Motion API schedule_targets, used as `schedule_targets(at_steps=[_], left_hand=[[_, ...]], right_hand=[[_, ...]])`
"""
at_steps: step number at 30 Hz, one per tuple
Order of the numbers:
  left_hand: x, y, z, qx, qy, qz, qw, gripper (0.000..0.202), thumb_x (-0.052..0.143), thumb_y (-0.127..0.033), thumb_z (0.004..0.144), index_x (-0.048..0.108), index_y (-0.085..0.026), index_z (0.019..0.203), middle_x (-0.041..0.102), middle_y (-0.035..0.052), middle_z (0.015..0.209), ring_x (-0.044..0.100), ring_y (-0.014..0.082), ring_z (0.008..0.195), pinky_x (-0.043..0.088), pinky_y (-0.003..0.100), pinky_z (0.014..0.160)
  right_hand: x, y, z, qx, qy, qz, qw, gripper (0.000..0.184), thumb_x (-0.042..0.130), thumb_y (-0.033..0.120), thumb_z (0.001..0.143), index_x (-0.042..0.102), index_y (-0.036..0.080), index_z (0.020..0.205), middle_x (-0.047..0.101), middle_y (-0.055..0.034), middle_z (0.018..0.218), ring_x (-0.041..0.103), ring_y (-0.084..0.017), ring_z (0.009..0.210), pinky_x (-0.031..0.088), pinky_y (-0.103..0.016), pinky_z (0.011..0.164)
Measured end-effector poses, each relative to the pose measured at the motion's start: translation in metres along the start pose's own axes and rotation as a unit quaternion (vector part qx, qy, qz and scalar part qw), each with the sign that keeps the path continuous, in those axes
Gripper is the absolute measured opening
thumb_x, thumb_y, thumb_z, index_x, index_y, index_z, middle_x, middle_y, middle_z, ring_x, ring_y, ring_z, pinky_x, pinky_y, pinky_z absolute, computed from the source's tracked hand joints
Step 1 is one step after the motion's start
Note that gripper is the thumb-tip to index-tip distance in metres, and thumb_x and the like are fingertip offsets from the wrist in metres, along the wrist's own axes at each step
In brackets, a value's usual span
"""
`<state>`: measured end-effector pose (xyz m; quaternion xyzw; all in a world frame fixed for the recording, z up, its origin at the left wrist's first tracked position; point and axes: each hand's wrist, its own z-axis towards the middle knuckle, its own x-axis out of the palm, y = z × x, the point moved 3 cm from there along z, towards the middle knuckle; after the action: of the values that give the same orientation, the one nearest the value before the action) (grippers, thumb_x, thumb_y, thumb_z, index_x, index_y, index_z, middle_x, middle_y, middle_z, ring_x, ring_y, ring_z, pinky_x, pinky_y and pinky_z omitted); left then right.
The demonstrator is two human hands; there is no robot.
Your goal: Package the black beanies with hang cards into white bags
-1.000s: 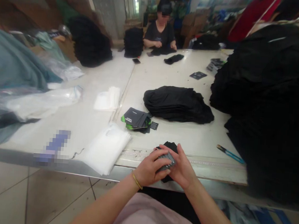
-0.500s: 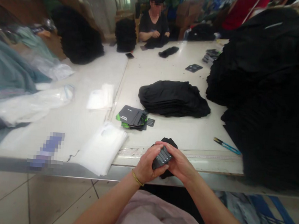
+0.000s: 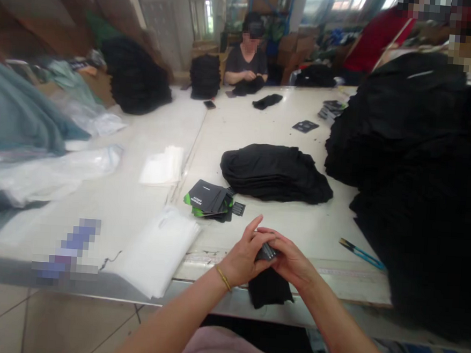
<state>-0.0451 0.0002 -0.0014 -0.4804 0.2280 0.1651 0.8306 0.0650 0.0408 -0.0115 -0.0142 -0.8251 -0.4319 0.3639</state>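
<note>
Between my left hand (image 3: 246,258) and my right hand (image 3: 294,258) is a dark printed card (image 3: 268,251), with fingers of both hands curled around it. A piece of folded black fabric (image 3: 270,289) sticks out below them at the table's front edge; whether the card wraps it is hidden by my fingers. One finger of my left hand points upward. Just beyond my hands lies a fanned stack of black cards (image 3: 208,193) with green corners. Behind that rests a pile of folded black fabric (image 3: 276,171).
White plastic bags (image 3: 161,252) lie left of my hands, with a smaller white stack (image 3: 162,165) behind. Blue thread snips (image 3: 361,253) lie at right. A tall black fabric heap (image 3: 402,156) takes the right side. A co-worker (image 3: 247,64) sits across the table (image 3: 175,118).
My hands have shifted slightly right and the card is tilted more away from view. More black fabric now shows below them. My left finger has lifted. The camera view has tipped up.
</note>
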Motion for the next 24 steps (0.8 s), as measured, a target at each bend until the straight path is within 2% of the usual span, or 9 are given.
schedule_targets(at_steps=[4,8,11,13,15,16,19,21,24], left_hand=[[0.005,0.012,0.019,-0.031,0.007,0.002,0.999,0.050,0.063,-0.021,0.073,0.045,-0.024,0.120,0.014,0.0098,0.145,0.033,0.0258,0.127,0.033,0.042,0.105],[0.009,0.030,0.035,-0.081,0.000,0.045,0.996,0.056,0.067,-0.027,0.070,0.045,-0.028,0.122,0.011,0.0067,0.146,0.035,0.0271,0.124,0.039,0.043,0.099],[0.007,0.048,0.038,-0.142,-0.038,0.055,0.988,0.067,0.070,-0.032,0.066,0.041,-0.029,0.126,0.016,0.0075,0.145,0.035,0.0284,0.124,0.041,0.045,0.096],[0.007,0.065,0.036,-0.207,-0.063,0.012,0.976,0.065,0.067,-0.031,0.069,0.039,-0.024,0.127,0.032,0.0117,0.138,0.044,0.0265,0.116,0.042,0.047,0.094],[0.012,0.083,0.032,-0.303,-0.078,-0.080,0.946,0.059,0.062,-0.027,0.074,0.038,-0.017,0.127,0.049,0.0146,0.122,0.054,0.0226,0.102,0.045,0.046,0.089],[0.017,0.091,0.031,-0.355,-0.087,-0.142,0.920,0.057,0.059,-0.024,0.075,0.038,-0.015,0.127,0.054,0.0149,0.114,0.057,0.0204,0.095,0.047,0.044,0.086],[0.032,0.108,0.031,-0.469,-0.130,-0.319,0.814,0.057,0.055,-0.015,0.075,0.034,-0.013,0.129,0.055,0.0151,0.110,0.059,0.0140,0.083,0.051,0.034,0.077],[0.041,0.111,0.036,-0.497,-0.151,-0.390,0.761,0.061,0.055,-0.010,0.073,0.031,-0.013,0.130,0.054,0.0139,0.111,0.059,0.0107,0.077,0.051,0.028,0.073],[0.049,0.112,0.045,-0.485,-0.163,-0.434,0.741,0.064,0.052,-0.007,0.072,0.028,-0.014,0.131,0.055,0.0117,0.108,0.059,0.0105,0.076,0.051,0.026,0.071]], right_hand=[[-0.014,0.005,0.015,0.012,-0.005,0.030,0.999,0.031,0.064,0.022,0.068,0.064,0.024,0.099,0.067,-0.0003,0.098,0.060,-0.014,0.083,0.049,-0.023,0.068],[-0.037,0.007,0.034,0.020,-0.069,0.008,0.997,0.019,0.066,0.026,0.065,0.066,0.022,0.084,0.068,-0.0008,0.084,0.061,-0.014,0.072,0.050,-0.025,0.060],[-0.058,0.015,0.053,-0.058,-0.168,-0.102,0.979,0.021,0.067,0.029,0.062,0.062,0.020,0.080,0.065,-0.0035,0.075,0.060,-0.018,0.065,0.049,-0.031,0.055],[-0.068,0.020,0.069,-0.117,-0.232,-0.157,0.953,0.025,0.064,0.033,0.062,0.058,0.020,0.082,0.062,-0.0032,0.074,0.058,-0.018,0.065,0.049,-0.033,0.056],[-0.074,0.021,0.089,-0.157,-0.272,-0.191,0.930,0.028,0.061,0.037,0.065,0.055,0.020,0.086,0.060,-0.0026,0.079,0.057,-0.018,0.070,0.048,-0.034,0.064],[-0.075,0.021,0.098,-0.176,-0.287,-0.215,0.917,0.030,0.058,0.039,0.067,0.053,0.020,0.090,0.060,-0.0030,0.083,0.056,-0.018,0.075,0.048,-0.036,0.069],[-0.073,0.018,0.120,-0.226,-0.316,-0.309,0.868,0.037,0.052,0.043,0.071,0.050,0.019,0.099,0.057,-0.0062,0.094,0.052,-0.020,0.087,0.042,-0.040,0.082],[-0.070,0.014,0.126,-0.247,-0.311,-0.376,0.837,0.038,0.051,0.043,0.071,0.050,0.018,0.100,0.057,-0.0088,0.097,0.051,-0.023,0.090,0.037,-0.043,0.086],[-0.066,0.009,0.123,-0.264,-0.280,-0.463,0.798,0.034,0.055,0.041,0.069,0.054,0.017,0.093,0.058,-0.0124,0.097,0.050,-0.027,0.095,0.033,-0.047,0.089]])
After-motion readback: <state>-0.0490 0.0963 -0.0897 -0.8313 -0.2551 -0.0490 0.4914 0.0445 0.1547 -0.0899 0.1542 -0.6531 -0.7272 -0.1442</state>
